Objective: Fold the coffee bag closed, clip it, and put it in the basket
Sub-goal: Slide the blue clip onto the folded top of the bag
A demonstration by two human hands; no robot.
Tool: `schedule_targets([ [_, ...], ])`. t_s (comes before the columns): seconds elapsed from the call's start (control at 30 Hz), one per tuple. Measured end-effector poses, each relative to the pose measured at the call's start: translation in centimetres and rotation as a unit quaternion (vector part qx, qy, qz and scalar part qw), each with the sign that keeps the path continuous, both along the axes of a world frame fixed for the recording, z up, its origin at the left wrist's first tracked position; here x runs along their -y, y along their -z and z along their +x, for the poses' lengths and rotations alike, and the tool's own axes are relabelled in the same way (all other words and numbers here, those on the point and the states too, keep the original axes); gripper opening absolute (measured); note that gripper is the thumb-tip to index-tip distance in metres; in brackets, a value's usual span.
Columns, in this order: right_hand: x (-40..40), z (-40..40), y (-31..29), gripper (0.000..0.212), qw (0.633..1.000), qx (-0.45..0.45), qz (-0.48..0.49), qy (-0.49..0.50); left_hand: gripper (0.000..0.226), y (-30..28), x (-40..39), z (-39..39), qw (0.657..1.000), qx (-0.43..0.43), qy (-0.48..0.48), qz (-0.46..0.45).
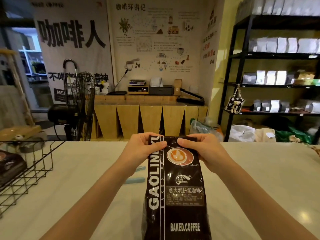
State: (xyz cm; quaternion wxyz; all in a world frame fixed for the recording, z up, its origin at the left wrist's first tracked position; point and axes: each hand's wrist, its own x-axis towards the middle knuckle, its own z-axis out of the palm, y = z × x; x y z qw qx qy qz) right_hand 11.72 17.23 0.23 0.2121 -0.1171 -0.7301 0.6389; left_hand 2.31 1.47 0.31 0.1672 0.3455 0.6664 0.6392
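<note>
So the coffee bag (174,191) is front and center, a tall black one with "GAOLINGKU" running up its left side, "BAKED.COFFEE" near the bottom and a latte-art cup picture near the top. It stands pretty much upright on the white table (69,187), bottom end closest to the camera. Both forearms come in from the bottom corners and meet at the top of the bag.

The left hand (145,146) is pinching the bag's top left corner, thumb on the front face and fingers wrapped behind. The right hand (202,149) does the same on the top right corner, thumb pressed on the front just above the cup picture. The top edge of the bag looks bent over between the two thumbs, though I can't tell how far the fold goes.

Just left of the bag, lying flat on the table and partly hidden by the left forearm, there's a light blue clip (136,180), with a second bit of the same blue (139,168) a little further back. Could be one clip or two, can't tell.

Well to the left of the bag sits a black wire basket (39,163) on the table, with another dark bag (10,167) already lying inside it.

Past the bag, off the far edge of the table, there's a black standing fan (81,108) to the left, a wooden counter (150,115) with a scale and boxes straight behind, and black shelves (277,84) of pale bags off to the right.
</note>
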Motion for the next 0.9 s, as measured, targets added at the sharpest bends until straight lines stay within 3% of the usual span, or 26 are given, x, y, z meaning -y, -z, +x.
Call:
schedule_targets([
  [0.07,0.0,-0.3,0.3,0.013,1.0,0.01,-0.003,0.004,0.02,0.4,0.8,-0.8,0.998,-0.036,0.018,-0.045],
  [0.13,-0.4,-0.5,0.6,0.013,1.0,0.023,-0.008,0.006,0.021,1.4,2.0,-2.3,0.986,-0.127,-0.003,-0.108],
  [0.23,-0.8,-0.7,1.3,0.016,0.998,0.049,-0.026,0.018,0.026,3.6,4.7,-5.2,0.912,-0.295,-0.075,-0.276],
  [0.3,-0.9,-0.9,1.7,0.022,0.997,0.061,-0.044,0.02,0.035,5.6,5.9,-6.2,0.862,-0.331,-0.06,-0.379],
  [0.37,-1.0,-0.9,1.9,0.024,0.996,0.069,-0.052,0.021,0.035,7.1,6.7,-6.2,0.839,-0.329,-0.053,-0.431],
  [0.5,-0.8,-0.9,1.7,0.014,0.996,0.066,-0.052,0.017,0.008,9.2,7.8,-6.8,0.863,-0.32,-0.087,-0.381],
  [0.57,-0.8,-0.7,1.5,0.013,0.997,0.06,-0.044,0.016,0.012,9.3,7.9,-7.4,0.871,-0.314,-0.099,-0.364],
  [0.67,-0.7,-0.6,1.4,0.018,0.998,0.049,-0.029,0.022,0.007,7.2,7.4,-7.8,0.923,-0.229,-0.116,-0.288],
  [0.77,-0.4,-0.5,1.2,0.016,0.999,0.031,-0.015,0.025,0.011,3.4,7.0,-7.0,0.956,-0.17,-0.061,-0.23],
  [0.9,-0.1,0.0,0.8,0.008,1.0,0.007,0.003,0.021,0.022,-0.6,6.6,-5.1,0.953,-0.159,0.036,-0.257],
])
